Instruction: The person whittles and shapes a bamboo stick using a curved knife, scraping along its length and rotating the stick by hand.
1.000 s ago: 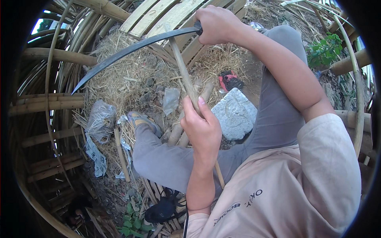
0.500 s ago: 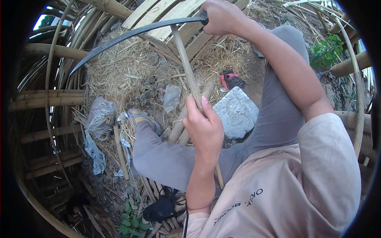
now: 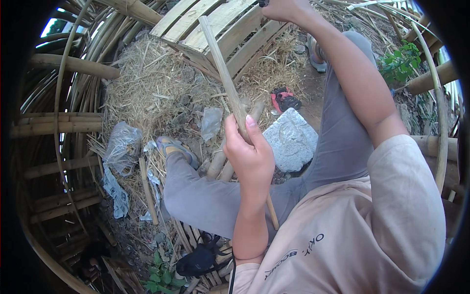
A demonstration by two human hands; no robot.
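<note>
Left hand (image 3: 252, 159) grips a pale wooden stick (image 3: 218, 54), its middle hidden.
Right hand (image 3: 288, 9), cut by the top edge, curls around a mostly hidden dark handle (image 3: 263, 3).

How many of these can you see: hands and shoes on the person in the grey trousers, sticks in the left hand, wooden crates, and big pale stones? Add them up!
Hands: 2 (left hand, right hand partly cut off)
Shoes: 2 (left shoe, right shoe)
Held stick: 1
Wooden crate: 1
Pale stone: 1
Total: 7
</note>
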